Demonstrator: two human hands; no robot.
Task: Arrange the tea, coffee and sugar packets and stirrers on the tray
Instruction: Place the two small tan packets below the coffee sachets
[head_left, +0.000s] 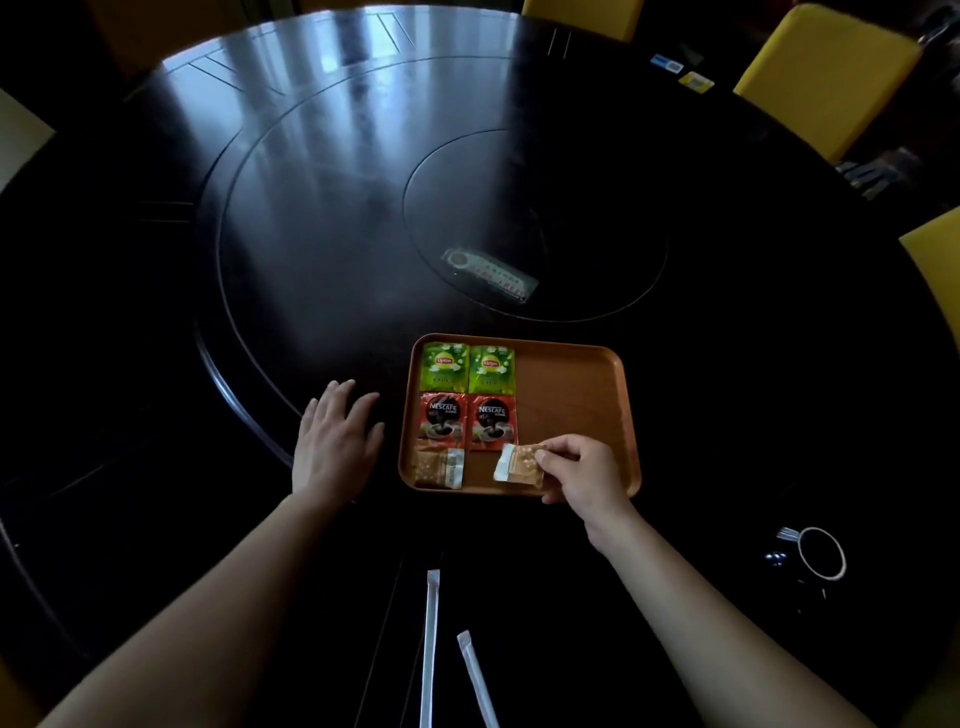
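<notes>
A brown tray (576, 384) lies on the dark round table. Its left half holds two green tea packets (445, 367) (491, 370) in the far row and two red coffee packets (441, 420) (491, 422) below them. One brown sugar packet (439, 467) lies at the tray's near left corner. My right hand (584, 470) pinches a second sugar packet (518, 464) just above the tray's near edge, beside the first. My left hand (337, 441) rests flat on the table left of the tray, fingers spread, holding nothing. Two wrapped stirrers (430, 644) (475, 675) lie on the table near me.
A dark cup with a white rim (821, 553) and a spoon stands at the near right. A flat packet (491, 274) lies on the table's inner disc beyond the tray. Yellow chairs (826, 73) ring the far right side.
</notes>
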